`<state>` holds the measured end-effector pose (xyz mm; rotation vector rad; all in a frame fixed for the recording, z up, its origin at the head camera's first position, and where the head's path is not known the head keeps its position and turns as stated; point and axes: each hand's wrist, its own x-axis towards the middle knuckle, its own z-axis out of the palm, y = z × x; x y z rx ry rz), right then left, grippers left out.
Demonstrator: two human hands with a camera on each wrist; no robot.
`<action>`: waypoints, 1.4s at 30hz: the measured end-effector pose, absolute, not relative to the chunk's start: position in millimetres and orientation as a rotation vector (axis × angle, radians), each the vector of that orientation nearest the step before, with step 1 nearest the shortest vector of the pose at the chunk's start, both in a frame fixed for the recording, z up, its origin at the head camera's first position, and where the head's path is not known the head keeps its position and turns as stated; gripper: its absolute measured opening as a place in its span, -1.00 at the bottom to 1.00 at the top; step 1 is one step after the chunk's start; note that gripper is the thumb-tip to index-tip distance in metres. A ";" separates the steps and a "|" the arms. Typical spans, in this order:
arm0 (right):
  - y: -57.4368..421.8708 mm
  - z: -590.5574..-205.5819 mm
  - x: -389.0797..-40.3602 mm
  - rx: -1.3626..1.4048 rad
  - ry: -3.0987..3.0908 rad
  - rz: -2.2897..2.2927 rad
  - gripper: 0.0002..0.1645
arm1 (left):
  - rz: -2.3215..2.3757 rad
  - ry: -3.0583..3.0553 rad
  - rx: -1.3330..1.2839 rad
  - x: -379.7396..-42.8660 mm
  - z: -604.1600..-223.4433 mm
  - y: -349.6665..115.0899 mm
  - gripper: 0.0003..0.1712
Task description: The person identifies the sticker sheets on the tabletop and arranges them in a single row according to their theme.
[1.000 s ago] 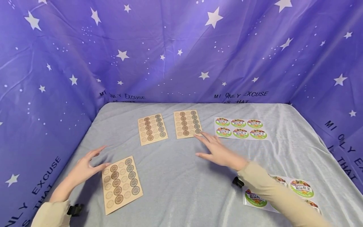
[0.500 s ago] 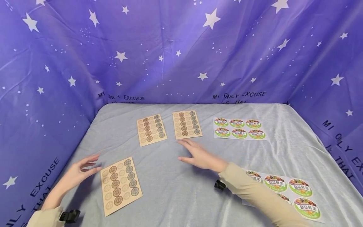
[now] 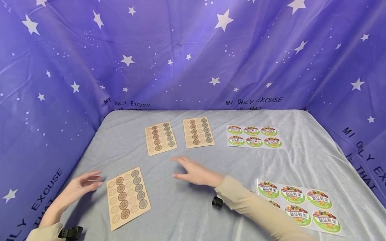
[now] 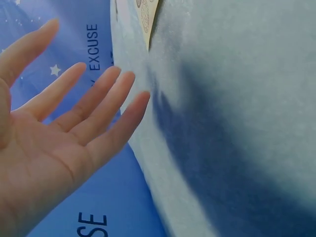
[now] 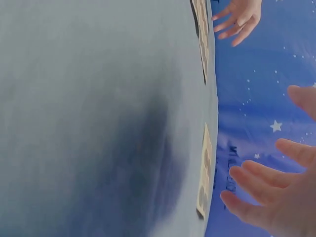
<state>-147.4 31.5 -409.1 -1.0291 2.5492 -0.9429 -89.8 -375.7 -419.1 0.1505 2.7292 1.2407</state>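
My left hand point(image 3: 79, 188) hovers at the left, its relaxed fingers just left of a tan sheet of round stamp-style stickers point(image 3: 128, 198). In the left wrist view the left hand point(image 4: 64, 128) has its fingers spread with nothing between them. My right hand point(image 3: 194, 171) is over the middle of the cloth, fingers extended and holding nothing, in front of two more tan sticker sheets, one left point(image 3: 161, 138) and one right point(image 3: 198, 132). The right wrist view shows the right hand point(image 5: 276, 187) raised above the cloth, its shadow beneath.
A white sheet of fruit-label stickers point(image 3: 254, 136) lies at the back right. Another such sheet point(image 3: 301, 204) lies at the front right, partly under the right sleeve point(image 3: 253, 207). A grey cloth point(image 3: 181, 207) covers the table, with purple star curtains point(image 3: 193, 67) on three sides.
My right hand has moved left, from beside the back tan sheets to the middle of the table. My left hand has drawn back left and slightly down from the front tan sheet.
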 end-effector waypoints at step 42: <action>-57.7 -445.9 -118.7 -0.650 1.946 -1.588 -0.49 | 1.697 1.976 -0.072 -85.2 -441.7 -391.8 -0.63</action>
